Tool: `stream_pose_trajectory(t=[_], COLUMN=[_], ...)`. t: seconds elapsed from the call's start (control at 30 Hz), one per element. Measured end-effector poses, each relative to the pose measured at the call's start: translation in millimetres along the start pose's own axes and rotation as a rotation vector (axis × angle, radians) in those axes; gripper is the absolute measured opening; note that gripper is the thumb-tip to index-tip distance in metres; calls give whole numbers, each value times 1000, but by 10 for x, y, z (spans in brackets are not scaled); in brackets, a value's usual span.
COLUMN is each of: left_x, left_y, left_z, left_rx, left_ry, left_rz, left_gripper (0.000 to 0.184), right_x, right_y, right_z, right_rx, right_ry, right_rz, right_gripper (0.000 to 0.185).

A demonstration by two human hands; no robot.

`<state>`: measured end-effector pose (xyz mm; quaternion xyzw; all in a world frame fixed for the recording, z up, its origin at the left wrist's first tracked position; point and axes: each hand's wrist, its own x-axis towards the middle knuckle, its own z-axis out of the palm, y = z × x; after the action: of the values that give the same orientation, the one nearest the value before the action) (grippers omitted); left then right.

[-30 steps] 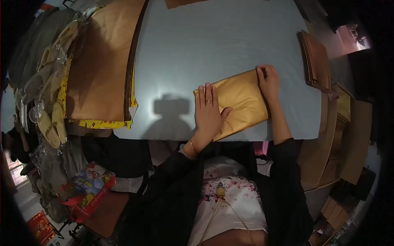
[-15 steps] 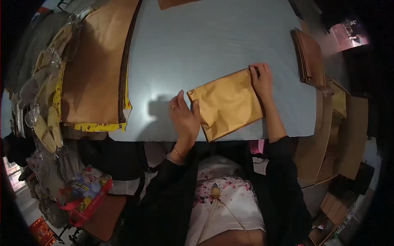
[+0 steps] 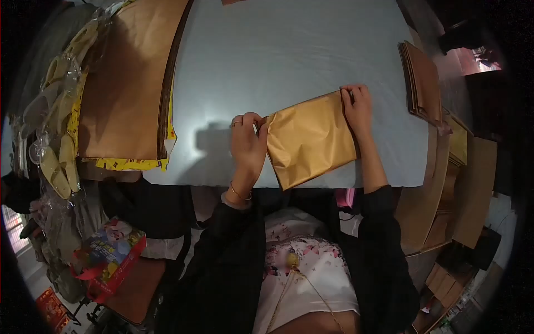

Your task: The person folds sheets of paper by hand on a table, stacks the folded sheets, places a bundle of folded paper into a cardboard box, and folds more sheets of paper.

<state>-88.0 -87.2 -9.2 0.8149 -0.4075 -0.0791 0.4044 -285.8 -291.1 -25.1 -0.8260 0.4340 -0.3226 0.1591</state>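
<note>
A gold-coloured, creased paper packet lies tilted on the light blue tabletop, close to the front edge. My left hand, with a ring and a bracelet, is at its upper left corner, thumb and fingers pinched on that corner. At the upper right corner, my right hand grips the edge with its fingers curled over and the thumb on the near face. What is inside the packet, if anything, is hidden.
A tall stack of brown sheets on yellow wrapping stands at the left. Folded brown cardboard lies at the right edge, above open cardboard boxes. Bagged slippers hang far left; a red bag rests on a chair.
My left hand has moved up to the packet's upper left corner and its fingers have closed there. My right hand stays at the upper right corner. The view has shifted slightly.
</note>
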Motion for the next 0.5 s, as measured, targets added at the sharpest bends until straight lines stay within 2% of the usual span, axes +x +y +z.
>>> stream_pose_trajectory(t=[0.13,0.2,0.33,0.4,0.47,0.5], left_x=[-1,-3,-43,-31,-4,-5], left_y=[12,73,67,-22,-24,-10], left_z=[16,-4,-46,-38,-61,-74], left_rx=[-104,-136,-166,-129,-34,-36], left_ry=[61,79,-32,-75,-205,-200], left_rz=[20,-36,-200,-145,-266,-272], left_gripper=[16,18,27,30,32,32], right_x=[10,5,0,-19,-15,-10], right_y=[-41,-76,-63,-57,-41,-40], right_z=[-13,-25,-2,14,19,18], right_rx=[29,36,-79,-156,-166,-178], right_ry=[-3,-27,26,42,53,70], right_rz=[5,33,-105,-134,-168,-198], right_gripper=[11,10,10,11,10,10])
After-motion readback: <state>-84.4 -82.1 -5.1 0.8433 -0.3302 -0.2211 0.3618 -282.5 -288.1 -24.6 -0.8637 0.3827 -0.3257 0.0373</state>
